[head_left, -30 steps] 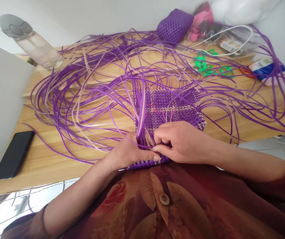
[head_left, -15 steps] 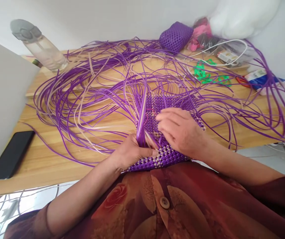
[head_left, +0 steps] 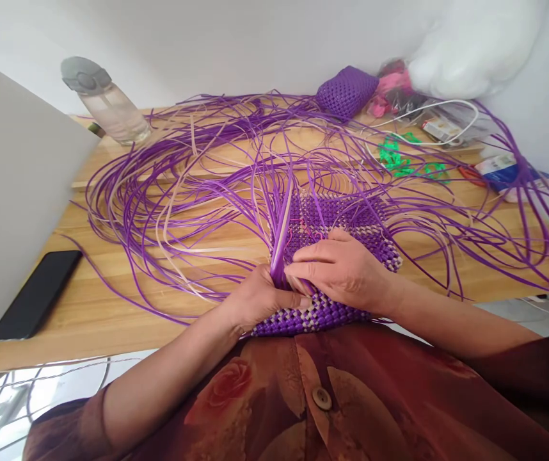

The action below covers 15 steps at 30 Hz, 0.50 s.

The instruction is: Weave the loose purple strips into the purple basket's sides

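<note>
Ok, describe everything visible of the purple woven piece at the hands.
The woven piece is purple with beige flecks and bands, its tight, knobbly weave made of glossy, plastic-looking strips. Thin pink strands show on its far part. Long loose strands spread from it across the wooden table. It sits at the table's near side, its near part raised close to the shirt. The left hand grips its left side, thumb on the weave; the right hand covers its middle.

Glossy plastic-looking strips [head_left: 281, 235], rough woven panel [head_left: 336, 221], smooth wooden tabletop [head_left: 96, 328].
</note>
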{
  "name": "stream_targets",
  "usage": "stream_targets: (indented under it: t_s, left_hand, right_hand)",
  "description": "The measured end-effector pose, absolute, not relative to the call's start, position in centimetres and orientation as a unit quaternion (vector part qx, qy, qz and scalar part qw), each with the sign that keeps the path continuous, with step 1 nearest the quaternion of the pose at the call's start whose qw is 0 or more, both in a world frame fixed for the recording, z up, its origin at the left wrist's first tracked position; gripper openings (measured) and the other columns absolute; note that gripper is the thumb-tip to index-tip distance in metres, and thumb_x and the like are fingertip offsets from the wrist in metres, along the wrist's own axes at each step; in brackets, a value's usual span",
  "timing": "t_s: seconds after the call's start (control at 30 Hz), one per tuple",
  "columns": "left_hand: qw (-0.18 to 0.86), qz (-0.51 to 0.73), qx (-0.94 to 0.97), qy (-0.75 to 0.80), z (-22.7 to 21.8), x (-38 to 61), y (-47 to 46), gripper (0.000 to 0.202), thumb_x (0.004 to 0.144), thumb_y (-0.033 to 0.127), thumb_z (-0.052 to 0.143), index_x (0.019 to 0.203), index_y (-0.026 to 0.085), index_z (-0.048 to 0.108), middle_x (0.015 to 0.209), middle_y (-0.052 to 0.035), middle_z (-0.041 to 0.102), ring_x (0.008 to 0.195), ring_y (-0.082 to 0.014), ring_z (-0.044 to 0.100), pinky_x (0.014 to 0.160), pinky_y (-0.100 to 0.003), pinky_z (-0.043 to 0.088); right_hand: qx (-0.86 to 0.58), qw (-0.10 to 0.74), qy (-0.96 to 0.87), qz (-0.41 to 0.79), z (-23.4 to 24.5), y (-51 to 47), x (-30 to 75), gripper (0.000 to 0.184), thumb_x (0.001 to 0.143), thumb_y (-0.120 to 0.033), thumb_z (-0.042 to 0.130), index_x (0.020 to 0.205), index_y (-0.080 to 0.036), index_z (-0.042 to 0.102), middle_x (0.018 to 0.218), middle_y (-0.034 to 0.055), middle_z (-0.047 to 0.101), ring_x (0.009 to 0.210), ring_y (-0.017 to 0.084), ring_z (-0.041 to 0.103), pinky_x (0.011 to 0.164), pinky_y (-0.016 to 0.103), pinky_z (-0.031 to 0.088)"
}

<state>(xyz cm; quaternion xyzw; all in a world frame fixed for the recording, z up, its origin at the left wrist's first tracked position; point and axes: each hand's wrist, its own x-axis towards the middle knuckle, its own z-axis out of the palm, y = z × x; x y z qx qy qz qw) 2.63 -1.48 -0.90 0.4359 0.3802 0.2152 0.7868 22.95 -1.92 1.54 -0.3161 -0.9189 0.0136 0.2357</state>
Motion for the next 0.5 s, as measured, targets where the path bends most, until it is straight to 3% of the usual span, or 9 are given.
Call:
stream_targets:
  t_s: [0.1,0.23,0.33,0.4,0.5]
  left_hand:
    - [0.792,0.214,0.434,0.372,-0.9,2.8,-1.5,0.032,0.053,0.023,0.09,0.078,0.012,0.074,0.074,-0.0016,0.068,0.069,-0.0137,0.059,0.072,-0.028,0.049]
    - [0.787,0.219,0.449,0.363,-0.9,2.9,-1.5,0.025,0.054,0.02,0.089,0.071,0.013,0.072,0.069,0.0016,0.067,0.064,-0.0109,0.057,0.066,-0.025,0.047]
    - [0.778,0.219,0.47,0.354,-0.7,2.9,-1.3,0.019,0.059,0.018,0.086,0.073,0.015,0.075,0.069,0.002,0.069,0.063,-0.0108,0.057,0.067,-0.024,0.047]
    - [0.775,0.215,0.484,0.345,-0.6,2.8,-1.2,0.015,0.062,0.018,0.084,0.075,0.015,0.076,0.072,0.0008,0.071,0.067,-0.0123,0.06,0.071,-0.025,0.048]
    - [0.763,0.209,0.494,0.359,-0.4,2.7,-1.2,0.014,0.062,0.018,0.084,0.073,0.015,0.076,0.07,0.0,0.071,0.067,-0.0126,0.06,0.07,-0.025,0.048]
  right_hand:
    - [-0.273,0.24,-0.929,-0.064,1.7,-1.8,23.4,0.019,0.093,-0.02,0.056,0.106,-0.026,0.068,0.106,-0.0012,0.075,0.08,0.015,0.063,0.076,0.039,0.035]
    - [-0.239,0.212,-0.937,-0.14,2.9,-2.5,24.3,0.021,0.092,-0.021,0.057,0.108,-0.031,0.068,0.126,-0.0015,0.069,0.121,0.021,0.057,0.094,0.042,0.039]
    - [-0.208,0.202,-0.947,-0.137,3.8,-3.3,24.7,0.026,0.095,-0.016,0.051,0.113,-0.025,0.066,0.133,0.003,0.065,0.136,0.021,0.047,0.102,0.039,0.041]
    - [-0.2,0.206,-0.953,-0.101,4.2,-3.8,24.7,0.027,0.095,-0.013,0.047,0.114,-0.02,0.065,0.127,0.0073,0.068,0.133,0.021,0.051,0.1,0.039,0.044]
    - [-0.279,0.195,-0.938,-0.064,4.2,-4.0,24.5,0.019,0.097,-0.016,0.048,0.102,-0.019,0.066,0.099,0.005,0.075,0.095,0.018,0.069,0.08,0.034,0.047]
